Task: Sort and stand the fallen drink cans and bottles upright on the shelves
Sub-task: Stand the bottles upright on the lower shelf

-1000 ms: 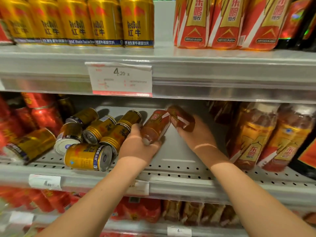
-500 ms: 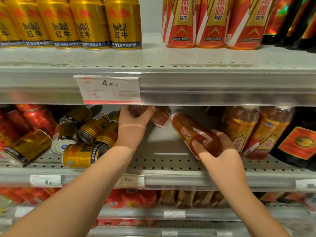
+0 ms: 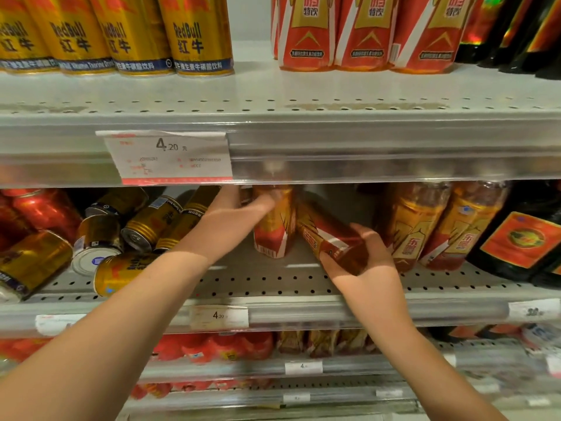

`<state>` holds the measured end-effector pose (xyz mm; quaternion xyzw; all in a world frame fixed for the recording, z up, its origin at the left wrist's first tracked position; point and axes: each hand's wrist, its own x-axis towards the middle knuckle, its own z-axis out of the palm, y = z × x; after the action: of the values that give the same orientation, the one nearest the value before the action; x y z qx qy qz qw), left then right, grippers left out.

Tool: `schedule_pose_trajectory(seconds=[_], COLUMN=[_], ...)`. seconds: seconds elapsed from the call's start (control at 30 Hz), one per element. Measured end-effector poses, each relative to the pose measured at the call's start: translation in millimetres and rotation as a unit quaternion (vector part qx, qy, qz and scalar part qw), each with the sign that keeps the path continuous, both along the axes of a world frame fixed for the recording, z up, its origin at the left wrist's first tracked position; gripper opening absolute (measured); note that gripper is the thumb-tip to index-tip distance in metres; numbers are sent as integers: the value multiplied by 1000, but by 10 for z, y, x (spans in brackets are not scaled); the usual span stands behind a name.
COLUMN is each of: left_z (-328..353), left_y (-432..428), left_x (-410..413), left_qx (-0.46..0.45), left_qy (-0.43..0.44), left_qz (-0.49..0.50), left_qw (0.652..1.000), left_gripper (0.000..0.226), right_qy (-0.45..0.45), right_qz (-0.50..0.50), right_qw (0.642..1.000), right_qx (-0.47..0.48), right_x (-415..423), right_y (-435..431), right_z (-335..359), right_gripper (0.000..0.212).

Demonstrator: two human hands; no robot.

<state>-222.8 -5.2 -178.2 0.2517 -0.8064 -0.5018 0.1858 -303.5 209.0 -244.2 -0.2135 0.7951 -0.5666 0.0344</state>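
On the middle shelf [image 3: 273, 287] my left hand [image 3: 233, 220] grips the upper part of an orange-and-red drink bottle [image 3: 273, 229] that stands upright; its top is hidden behind the shelf rail. My right hand [image 3: 364, 262] holds a second bottle [image 3: 324, 235] of the same kind by its lower end, tilted with its top leaning left toward the first. Several gold Red Bull cans [image 3: 151, 226] lie fallen in a heap at the left of this shelf.
Two upright bottles of the same drink [image 3: 425, 226] stand right of my right hand, then a dark bottle with an orange label [image 3: 522, 241]. Red cans [image 3: 39, 211] sit far left. The upper shelf holds upright gold cans [image 3: 121, 34] and orange bottles [image 3: 364, 31].
My left hand has brought its bottle to stand upright on the shelf. My right hand has tipped its bottle steeper and moved it closer to the first. The view moved nearer.
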Motion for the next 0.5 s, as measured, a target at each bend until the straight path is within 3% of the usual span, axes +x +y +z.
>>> schedule_pose_trajectory(seconds=[0.03, 0.1, 0.2, 0.33, 0.5], left_z=[-36, -69, -81, -131, -152], left_y=[11, 64, 60, 2, -36], left_x=[-29, -81, -91, -20, 18], left_qx=[-12, -28, -23, 7, -64], left_qy=[-4, 1, 16, 33, -10], left_qz=[-10, -16, -10, -10, 24], left_qw=[1000, 999, 1000, 999, 998], left_gripper=[67, 78, 69, 77, 62], right_qy=[8, 14, 16, 16, 40], right_qz=[0, 3, 0, 6, 20], right_qw=[1000, 1000, 999, 992, 964], right_qx=[5, 7, 39, 128, 263], right_x=[3, -4, -49, -86, -142], right_y=[-17, -48, -61, -25, -111], right_z=[-7, -11, 13, 0, 37], right_gripper=[60, 60, 64, 71, 93])
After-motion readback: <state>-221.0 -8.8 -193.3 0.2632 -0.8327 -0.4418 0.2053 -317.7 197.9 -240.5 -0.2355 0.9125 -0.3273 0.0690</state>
